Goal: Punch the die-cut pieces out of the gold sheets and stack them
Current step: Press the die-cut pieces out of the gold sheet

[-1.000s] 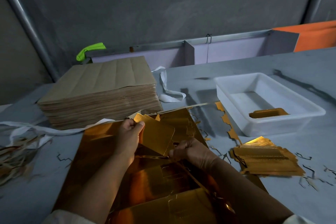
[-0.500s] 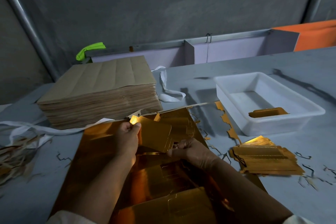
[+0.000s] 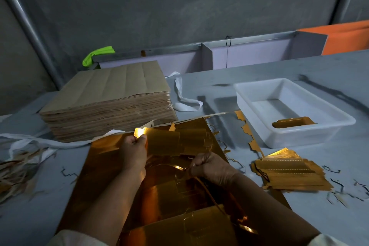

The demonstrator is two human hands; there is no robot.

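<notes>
A: What has changed in the last second?

B: A second ago the gold piece point(image 3: 165, 142) in the person's left hand point(image 3: 134, 152) stood steeply over the gold sheet point(image 3: 111, 166), with its lower edge down by the right hand point(image 3: 211, 169). Now it lies flatter and nearer the sheet's far edge. A gap shows between it and the right hand.

A: How do the hands hold?

B: The left hand pinches the piece's left corner between thumb and fingers, where the light flares. The right hand is curled and pinches a thin waste strip point(image 3: 179, 167), which trails back over the sheet toward the person.

A: So the piece is out?

B: It looks so. Nothing visibly ties it to the sheet any more, though glare hides part of its outline. That would mean one punch is done and stacking comes next.

A: Where does it go?

B: Probably onto the pile point(image 3: 287, 173) of finished pieces near the right edge of the counter point(image 3: 249, 78). The pile sits just in front of the white tray point(image 3: 299, 138), which holds one gold cut-out point(image 3: 293, 123). The left hand is well apart from that pile, so a cross-reach or a hand-over seems likely.

A: And the rest?

B: The sheet lies flat at the counter's near edge and more cut outlines show in it, so much work appears to remain.
</notes>
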